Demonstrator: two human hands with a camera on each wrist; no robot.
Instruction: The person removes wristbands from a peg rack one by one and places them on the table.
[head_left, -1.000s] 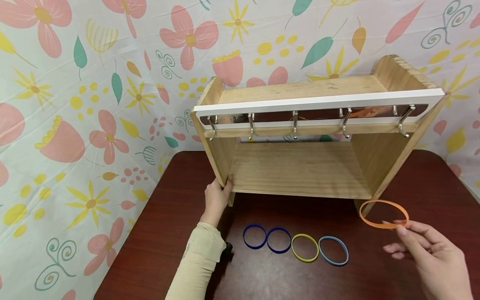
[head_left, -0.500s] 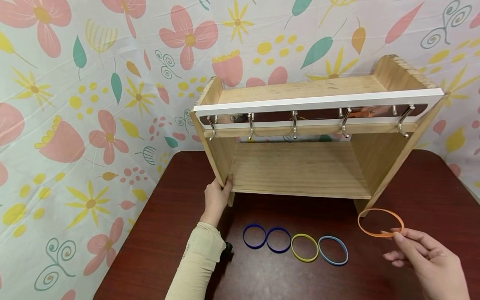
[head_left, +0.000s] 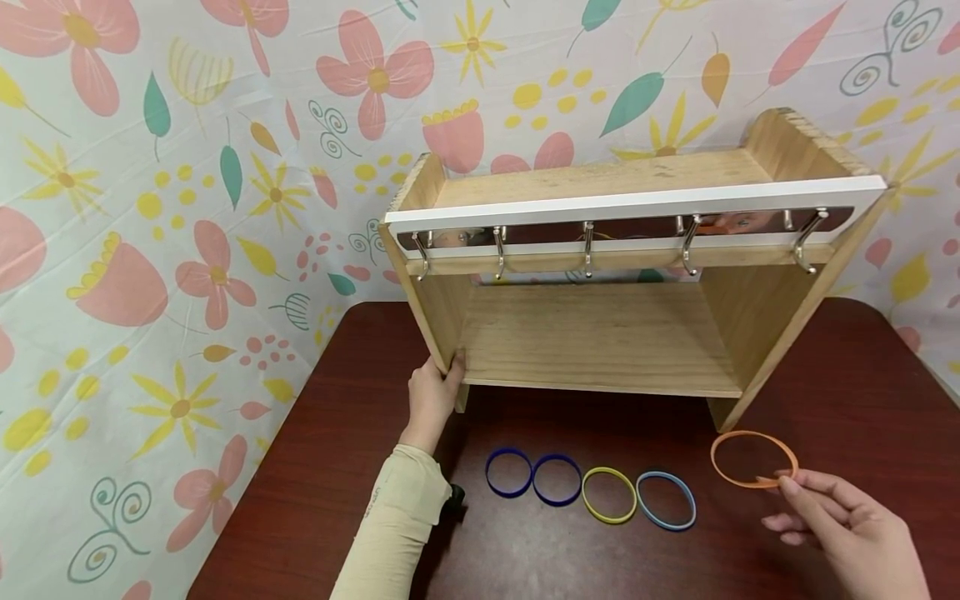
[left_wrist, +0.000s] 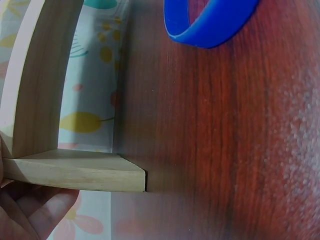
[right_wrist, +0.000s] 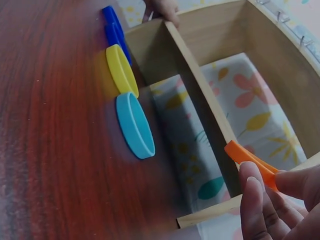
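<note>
My left hand (head_left: 432,397) grips the lower left side of a wooden shelf (head_left: 600,337), thumb on the inner face. In the left wrist view its fingers (left_wrist: 47,212) curl under the board. With thumb and fingers, my right hand (head_left: 851,521) pinches an orange silicone wristband (head_left: 752,460) by its near edge, close to the shelf's right foot. On the table lie two dark blue wristbands, a left one (head_left: 509,472) and a right one (head_left: 557,480), then a yellow wristband (head_left: 610,496) and a light blue wristband (head_left: 667,501), in a row before the shelf.
Across the shelf's upper front runs a white rail (head_left: 637,202) with several metal hooks (head_left: 588,250), nothing hanging on them. The shelf stands on a dark red-brown table (head_left: 330,467). A flower-patterned cloth (head_left: 247,167) hangs close behind and to the left.
My right hand has lowered the orange wristband toward the table and brought it slightly left. The left hand, the shelf and the other wristbands stay where they were.
</note>
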